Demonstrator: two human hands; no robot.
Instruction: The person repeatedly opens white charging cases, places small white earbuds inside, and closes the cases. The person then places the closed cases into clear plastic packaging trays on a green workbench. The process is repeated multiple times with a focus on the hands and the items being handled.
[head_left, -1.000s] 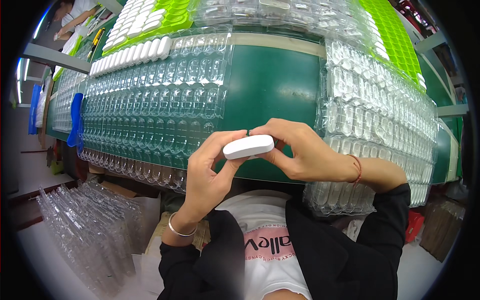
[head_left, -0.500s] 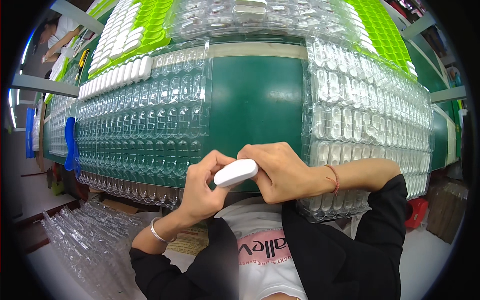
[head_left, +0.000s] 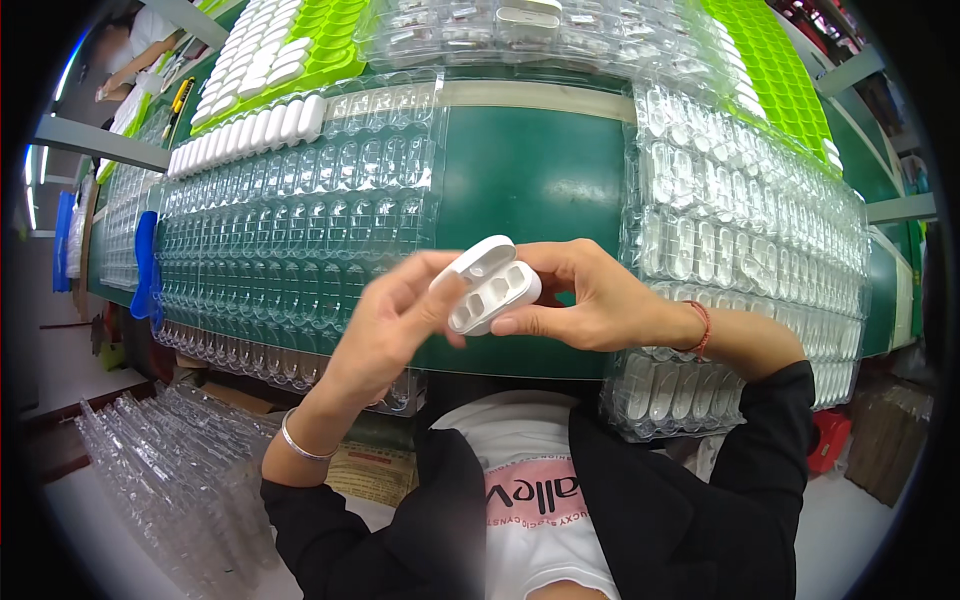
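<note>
Over the near part of the green table I hold a white earbud case [head_left: 513, 292] with its lid [head_left: 487, 257] swung up. Its inside shows, with hollows in a white insert and no earbuds visible in them. My right hand [head_left: 590, 300] is closed on the case's right end, thumb at the lower front edge and fingers behind. My left hand [head_left: 385, 320], slightly blurred, grips the left end, its thumb by the lid; some of its fingers are hidden behind the case.
Clear plastic trays [head_left: 290, 225] lie left, a row of white cases [head_left: 250, 135] along their far edge. Trays of white cases [head_left: 690, 245] lie right. Green trays [head_left: 330, 40] stand far off. A blue strip-like object [head_left: 146, 265] is at the left edge, stacked clear trays [head_left: 170, 480] below.
The case was closed and lower, near my chest. Now its lid is up, and both hands have risen a little with it, away from my body.
</note>
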